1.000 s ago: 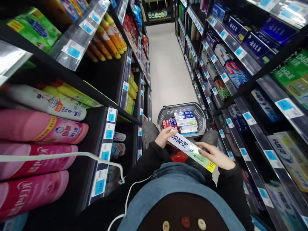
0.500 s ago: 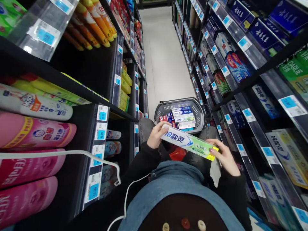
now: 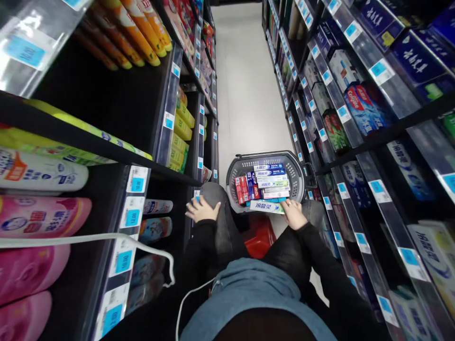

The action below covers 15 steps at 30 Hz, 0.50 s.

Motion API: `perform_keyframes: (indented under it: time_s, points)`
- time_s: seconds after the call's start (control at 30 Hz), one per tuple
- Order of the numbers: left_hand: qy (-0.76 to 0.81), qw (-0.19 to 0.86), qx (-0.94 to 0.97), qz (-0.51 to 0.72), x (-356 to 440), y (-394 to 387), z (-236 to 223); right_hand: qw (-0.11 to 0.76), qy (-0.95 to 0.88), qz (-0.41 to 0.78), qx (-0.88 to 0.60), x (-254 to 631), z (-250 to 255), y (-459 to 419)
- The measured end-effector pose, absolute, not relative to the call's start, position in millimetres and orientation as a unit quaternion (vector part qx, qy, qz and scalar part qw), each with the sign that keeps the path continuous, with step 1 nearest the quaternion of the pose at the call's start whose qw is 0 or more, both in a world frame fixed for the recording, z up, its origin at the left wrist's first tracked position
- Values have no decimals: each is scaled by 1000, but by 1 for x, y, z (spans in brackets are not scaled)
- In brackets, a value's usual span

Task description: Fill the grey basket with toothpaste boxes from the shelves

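Observation:
My right hand [image 3: 294,214] grips one end of a white and green toothpaste box [image 3: 266,207], which lies across the near rim of the grey shopping basket [image 3: 230,184]. Several more boxes fill the basket, among them a red box [image 3: 242,189] at the left and a blue and white toothpaste box [image 3: 268,173] toward the back. With fingers spread, my left hand [image 3: 203,210] is beside my left knee near the lower shelf, and holds nothing.
Shelves with price tags [image 3: 132,218] and bottles [image 3: 42,215] line the left side. On the right, shelves hold toothpaste boxes [image 3: 366,106]. A red object [image 3: 259,237] is between my legs. A white cable [image 3: 106,237] crosses at left; the aisle floor [image 3: 245,94] stretches ahead.
The toothpaste box has moved forward from in front of my body to the basket's near edge. My left hand has let go of it and moved left, fingers spreading.

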<state>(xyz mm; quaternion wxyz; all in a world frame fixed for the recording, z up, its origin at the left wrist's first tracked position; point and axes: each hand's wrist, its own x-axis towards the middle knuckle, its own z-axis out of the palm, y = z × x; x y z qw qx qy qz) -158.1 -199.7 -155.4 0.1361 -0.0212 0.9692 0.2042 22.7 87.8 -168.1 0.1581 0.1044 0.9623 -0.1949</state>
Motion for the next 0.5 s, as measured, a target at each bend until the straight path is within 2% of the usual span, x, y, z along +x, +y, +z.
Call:
perform_keyframes:
  time_s: [0.07, 0.27, 0.5]
  points:
    - [972, 156, -115, 131, -181, -201, -170, 197, 963, -147, 115, -2, -201, 106]
    - [975, 182, -115, 60, -200, -201, -188, 289, 946, -73, 127, -65, -293, 137]
    - [973, 192, -125, 15, -200, -204, -186, 323, 931, -70, 153, -93, -376, 143]
